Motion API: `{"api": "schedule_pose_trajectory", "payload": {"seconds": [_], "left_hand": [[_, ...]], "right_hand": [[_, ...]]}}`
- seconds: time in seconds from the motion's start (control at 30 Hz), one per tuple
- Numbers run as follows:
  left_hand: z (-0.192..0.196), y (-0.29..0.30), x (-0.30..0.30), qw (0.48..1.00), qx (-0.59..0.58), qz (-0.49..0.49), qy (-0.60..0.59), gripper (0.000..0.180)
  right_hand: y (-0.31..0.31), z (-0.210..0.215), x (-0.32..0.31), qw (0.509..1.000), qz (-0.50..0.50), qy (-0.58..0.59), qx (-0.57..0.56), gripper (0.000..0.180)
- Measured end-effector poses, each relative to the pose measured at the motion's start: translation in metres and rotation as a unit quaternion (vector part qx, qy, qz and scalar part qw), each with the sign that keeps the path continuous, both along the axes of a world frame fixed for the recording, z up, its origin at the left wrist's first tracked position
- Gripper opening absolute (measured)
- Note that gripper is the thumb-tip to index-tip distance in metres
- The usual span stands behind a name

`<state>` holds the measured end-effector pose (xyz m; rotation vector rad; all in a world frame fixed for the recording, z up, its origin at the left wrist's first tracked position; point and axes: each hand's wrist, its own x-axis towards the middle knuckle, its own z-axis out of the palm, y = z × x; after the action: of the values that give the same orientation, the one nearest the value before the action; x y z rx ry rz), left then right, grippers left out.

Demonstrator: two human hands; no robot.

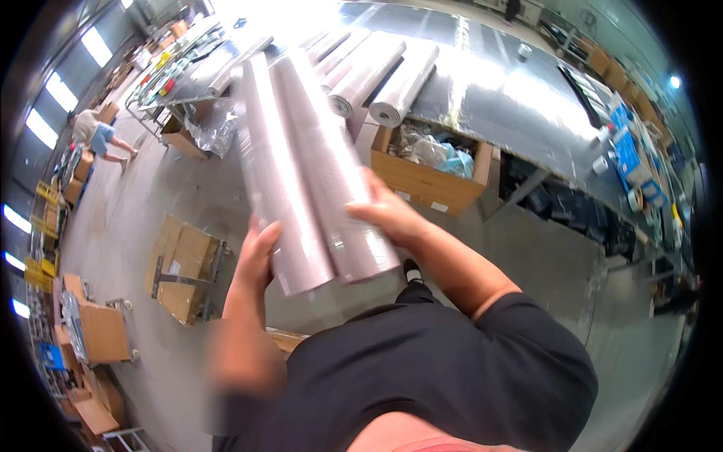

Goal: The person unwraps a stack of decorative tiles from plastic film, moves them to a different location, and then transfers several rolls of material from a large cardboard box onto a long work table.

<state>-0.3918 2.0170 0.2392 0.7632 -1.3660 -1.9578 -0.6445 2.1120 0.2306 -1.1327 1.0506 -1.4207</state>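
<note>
I carry two long pinkish-grey rolled mats side by side in front of my body, both with a shiny, film-like surface. My left hand [258, 252] grips the outer side of the left rolled mat [282, 181], thumb on top. On the other side, my right hand [388, 212] is wrapped round the right rolled mat [329, 169]. The two mats lie against each other, near ends tilted toward me and far ends reaching toward the table. Several similar rolled mats [407, 83] rest on the dark table [504, 98], some showing spiral ends.
Under the table edge stands an open cardboard box [425, 181] of clear plastic. To the left, a carton [181, 264] sits on a wheeled trolley, with another carton [104, 331] further left. A person [98, 134] bends over at far left. Blue packages [629, 154] lie at right.
</note>
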Motion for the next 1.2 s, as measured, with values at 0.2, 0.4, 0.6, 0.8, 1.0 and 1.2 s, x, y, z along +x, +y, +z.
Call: {"api": "schedule_pose_trajectory", "payload": {"seconds": [0.2,0.4,0.6,0.8,1.0,1.2], "left_hand": [[0.021,-0.072,-0.246,0.981,-0.062,-0.18,0.035,0.086],[0.006,-0.125,-0.396,0.962,0.007,-0.27,0.037,0.072],[-0.005,-0.224,-0.464,0.749,-0.509,-0.178,-0.385,0.056],[-0.038,-0.295,-0.32,0.744,-0.506,-0.089,-0.427,0.105],[-0.143,-0.281,-0.33,0.822,-0.4,0.053,-0.401,0.144],[-0.122,-0.311,-0.388,0.819,-0.324,0.132,-0.455,0.136]], "right_hand": [[0.009,0.019,-0.175,0.977,-0.197,-0.079,0.02,0.076],[-0.01,0.011,-0.281,0.947,-0.312,-0.068,0.043,0.072],[-0.114,-0.026,-0.378,0.867,-0.36,0.022,0.344,0.081],[-0.16,-0.1,-0.403,0.725,-0.421,0.382,0.388,0.117],[-0.207,-0.068,-0.4,0.69,-0.331,0.557,0.321,0.094],[-0.251,-0.082,-0.43,0.657,-0.276,0.65,0.265,0.084]]}}
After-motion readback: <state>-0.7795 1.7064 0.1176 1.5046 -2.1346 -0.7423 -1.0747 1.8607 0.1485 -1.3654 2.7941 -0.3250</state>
